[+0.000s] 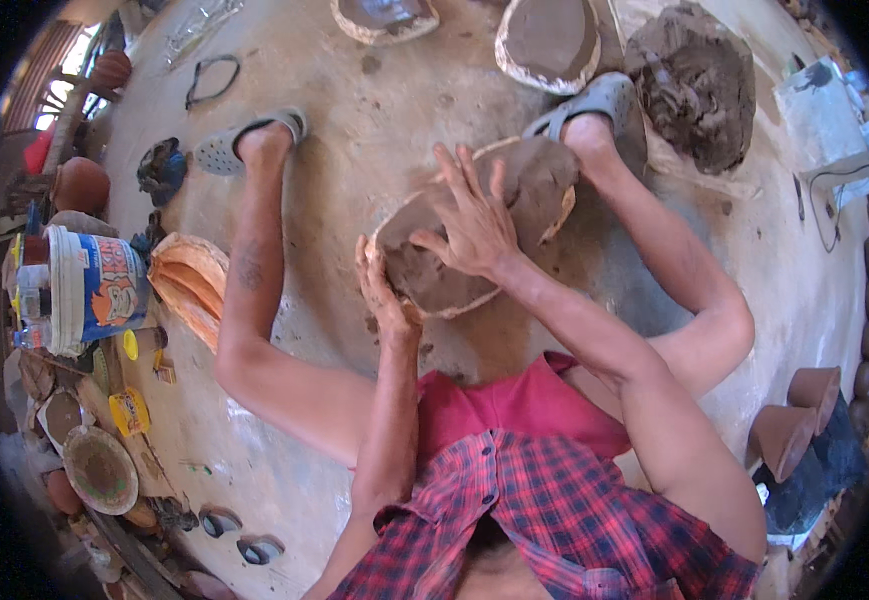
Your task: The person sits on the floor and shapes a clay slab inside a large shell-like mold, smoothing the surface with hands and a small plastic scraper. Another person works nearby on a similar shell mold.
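A long mould [428, 311] with a pale, rough rim sits on the floor between my feet, its hollow lined with wet grey-brown clay [544, 180]. My left hand [386, 295] holds the mould's near left end, fingers curled along the rim. Over the clay my right hand [474, 220] lies palm down with its fingers spread, seemingly touching the surface; the palm hides what is beneath it. Beyond, toward the far right, is a large dark mass of wet clay [699, 95] on a sheet.
Two more clay-filled moulds [549, 40] [384, 15] lie at the far side. On the left stand a white bucket [104, 285] and an orange-brown hollow mould [189, 275]. Brown pots [782, 440] are at the right, below a pale box [822, 120] with a cable. My sandalled feet flank the work.
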The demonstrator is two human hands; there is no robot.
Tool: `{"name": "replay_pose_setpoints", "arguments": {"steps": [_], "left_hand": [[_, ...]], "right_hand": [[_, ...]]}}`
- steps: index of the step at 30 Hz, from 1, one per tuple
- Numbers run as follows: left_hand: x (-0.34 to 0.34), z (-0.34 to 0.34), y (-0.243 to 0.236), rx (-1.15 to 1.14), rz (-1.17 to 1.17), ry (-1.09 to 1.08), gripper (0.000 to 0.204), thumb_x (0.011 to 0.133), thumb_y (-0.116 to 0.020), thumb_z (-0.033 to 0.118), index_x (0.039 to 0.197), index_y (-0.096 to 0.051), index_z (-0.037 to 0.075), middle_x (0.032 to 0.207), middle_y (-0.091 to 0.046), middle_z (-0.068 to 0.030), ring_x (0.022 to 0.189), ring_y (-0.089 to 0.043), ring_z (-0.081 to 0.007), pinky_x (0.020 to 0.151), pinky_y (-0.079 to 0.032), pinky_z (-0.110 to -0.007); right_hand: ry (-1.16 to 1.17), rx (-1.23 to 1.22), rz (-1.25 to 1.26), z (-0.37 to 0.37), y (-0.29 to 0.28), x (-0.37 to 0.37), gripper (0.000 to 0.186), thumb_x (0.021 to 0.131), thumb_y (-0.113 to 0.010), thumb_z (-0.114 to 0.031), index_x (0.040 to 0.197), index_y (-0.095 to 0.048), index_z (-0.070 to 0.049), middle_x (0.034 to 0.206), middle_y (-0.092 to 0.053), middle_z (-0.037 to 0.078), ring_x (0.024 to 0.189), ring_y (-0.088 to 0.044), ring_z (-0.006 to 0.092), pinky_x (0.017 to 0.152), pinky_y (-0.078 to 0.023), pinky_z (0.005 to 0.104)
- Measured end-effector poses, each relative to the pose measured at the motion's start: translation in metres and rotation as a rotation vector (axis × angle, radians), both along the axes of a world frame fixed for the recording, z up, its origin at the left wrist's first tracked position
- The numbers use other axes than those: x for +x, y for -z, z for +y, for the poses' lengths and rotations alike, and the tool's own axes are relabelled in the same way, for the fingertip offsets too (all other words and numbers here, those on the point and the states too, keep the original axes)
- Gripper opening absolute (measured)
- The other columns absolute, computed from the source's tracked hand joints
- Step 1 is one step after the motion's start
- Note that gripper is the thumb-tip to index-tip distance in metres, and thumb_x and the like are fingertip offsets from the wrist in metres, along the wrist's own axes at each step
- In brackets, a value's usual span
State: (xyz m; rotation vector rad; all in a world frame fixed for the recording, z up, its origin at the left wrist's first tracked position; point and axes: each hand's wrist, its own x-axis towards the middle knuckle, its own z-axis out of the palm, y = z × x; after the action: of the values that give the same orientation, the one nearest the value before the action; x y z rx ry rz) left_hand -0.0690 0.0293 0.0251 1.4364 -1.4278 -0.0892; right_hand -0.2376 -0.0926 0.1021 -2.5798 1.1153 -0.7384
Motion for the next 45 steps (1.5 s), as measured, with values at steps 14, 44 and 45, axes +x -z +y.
{"name": "replay_pose_setpoints", "arguments": {"steps": [14, 44, 45], "left_hand": [[0.0, 0.001, 0.014, 0.164, 0.576, -0.004, 0.051, 0.113, -0.053, 0.029, 0.16, -0.046, 0.012, 0.166, -0.041, -0.025, 0.149, -0.048, -0.04, 0.124, -0.039, -0.051], [0.003, 0.004, 0.005, 0.07, 0.371, 0.125, 0.067, 0.11, -0.056, 0.046, 0.165, -0.036, 0.012, 0.168, -0.037, -0.0307, 0.152, -0.042, -0.0516, 0.122, -0.038, -0.062], [0.002, 0.005, 0.004, 0.048, 0.277, 0.114, 0.067, 0.11, -0.056, 0.045, 0.165, -0.036, 0.012, 0.168, -0.036, -0.0303, 0.152, -0.043, -0.0509, 0.122, -0.039, -0.061]], "right_hand": [[-0.059, -0.038, 0.073, 0.016, 0.002, 0.012, 0.092, 0.098, -0.054, -0.075, 0.172, -0.035, -0.025, 0.18, -0.016, 0.023, 0.163, -0.015, 0.0547, 0.116, -0.006, 0.0885], [-0.048, -0.183, 0.051, -0.053, -0.004, -0.046, 0.108, 0.09, -0.067, -0.075, 0.175, -0.028, -0.022, 0.184, -0.007, 0.017, 0.168, -0.007, 0.0455, 0.126, -0.001, 0.0776], [-0.046, -0.09, 0.098, -0.056, -0.004, -0.046, 0.106, 0.09, -0.068, -0.072, 0.174, -0.029, -0.021, 0.183, -0.008, 0.017, 0.168, -0.007, 0.0452, 0.127, -0.001, 0.0764]]}}
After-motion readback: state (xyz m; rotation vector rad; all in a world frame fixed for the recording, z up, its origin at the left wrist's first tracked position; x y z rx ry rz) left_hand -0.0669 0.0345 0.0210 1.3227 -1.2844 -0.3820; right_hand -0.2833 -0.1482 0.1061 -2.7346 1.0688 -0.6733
